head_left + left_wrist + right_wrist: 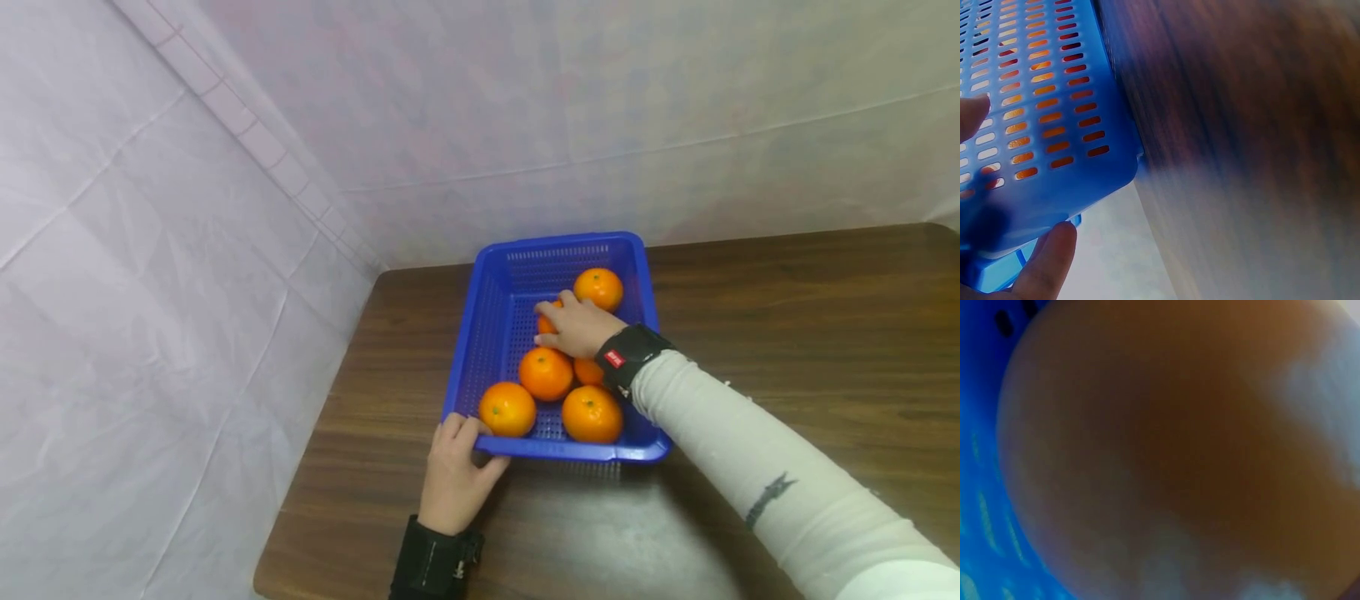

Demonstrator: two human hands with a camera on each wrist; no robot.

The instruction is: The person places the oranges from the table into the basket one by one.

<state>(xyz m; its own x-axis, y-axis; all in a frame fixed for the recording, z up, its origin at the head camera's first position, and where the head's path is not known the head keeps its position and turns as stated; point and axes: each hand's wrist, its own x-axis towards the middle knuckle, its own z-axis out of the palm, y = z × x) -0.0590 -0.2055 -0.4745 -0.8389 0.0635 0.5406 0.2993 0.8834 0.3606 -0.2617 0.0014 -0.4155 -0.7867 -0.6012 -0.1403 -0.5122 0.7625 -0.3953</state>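
Note:
A blue plastic basket [467,333] with slotted walls holds several oranges. My left hand [452,475] grips its front left corner, and in the left wrist view the thumb and a finger [1047,259] touch the slotted wall. Inside the basket, my right hand [581,327] curls its fingers round an orange [550,318], which the hand mostly covers. Behind that hand sits another orange [598,289]; nearer the front lie a middle orange [545,374], a left orange [507,409] and a right orange [592,415]. One more orange [587,372] is partly hidden under the wrist. A blurred orange surface [1179,444] fills the right wrist view.
The basket stands on a brown wooden table [810,333], near its back edge. A pale sheet [637,108] hangs behind the table and another white sheet [150,333] hangs along its left side. Black straps [633,354] circle both wrists.

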